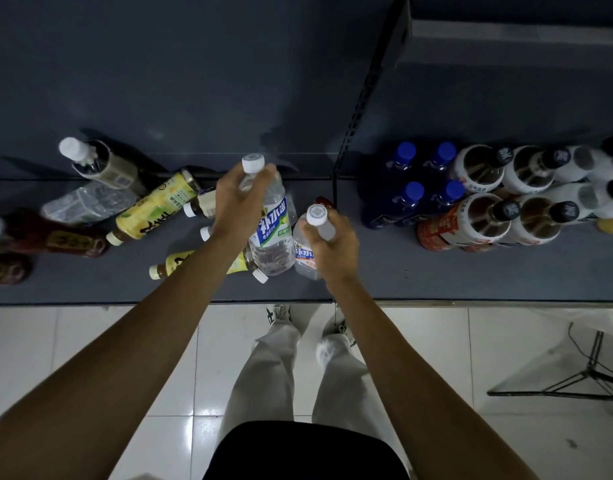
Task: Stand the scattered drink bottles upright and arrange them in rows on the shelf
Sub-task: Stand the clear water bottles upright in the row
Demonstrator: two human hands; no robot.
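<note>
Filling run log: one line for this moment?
left hand: grips clear bottle | right hand: grips second clear bottle | shelf: rows at right

glossy white floor tiles (90, 341) run below the shelf edge. at the right a black tripod stand (589, 368) spreads its legs on them, with what may be clear plastic sheeting (609, 322) above it.

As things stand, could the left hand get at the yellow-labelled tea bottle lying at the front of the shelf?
Probably not yet. The left hand already grips a clear bottle by its neck, and its forearm crosses above the yellow tea bottle. Once that bottle is set down, the way looks open.
</note>
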